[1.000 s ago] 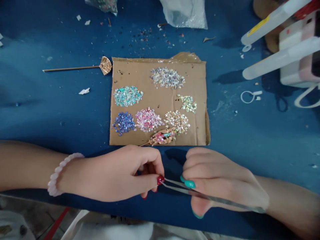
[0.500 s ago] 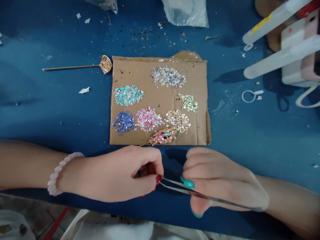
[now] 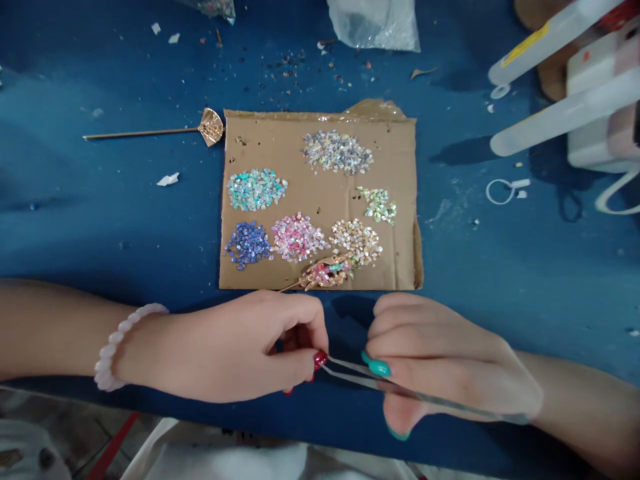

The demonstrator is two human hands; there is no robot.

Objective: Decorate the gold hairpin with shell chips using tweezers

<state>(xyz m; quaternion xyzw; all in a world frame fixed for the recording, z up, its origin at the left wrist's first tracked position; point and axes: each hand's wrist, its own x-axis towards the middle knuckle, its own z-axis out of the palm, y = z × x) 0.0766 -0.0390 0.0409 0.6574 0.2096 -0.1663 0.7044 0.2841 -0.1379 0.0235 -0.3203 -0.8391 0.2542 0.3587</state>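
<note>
A single head-worn camera looks forward and steeply down, almost straight onto the blue table (image 3: 100, 220), from close above its near edge. The cardboard sheet (image 3: 325, 200) sits centre frame, its edges square to the view. The left hand (image 3: 235, 347) and the right hand (image 3: 450, 363), gripping tweezers (image 3: 360, 373), enter from the lower corners, nearest the lens. The table's far side runs along the top edge, where a plastic bag (image 3: 373, 23) is cropped.

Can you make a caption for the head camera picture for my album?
Right hand holds tweezers to the left hand, near cardboard heaped with coloured chips.
</note>
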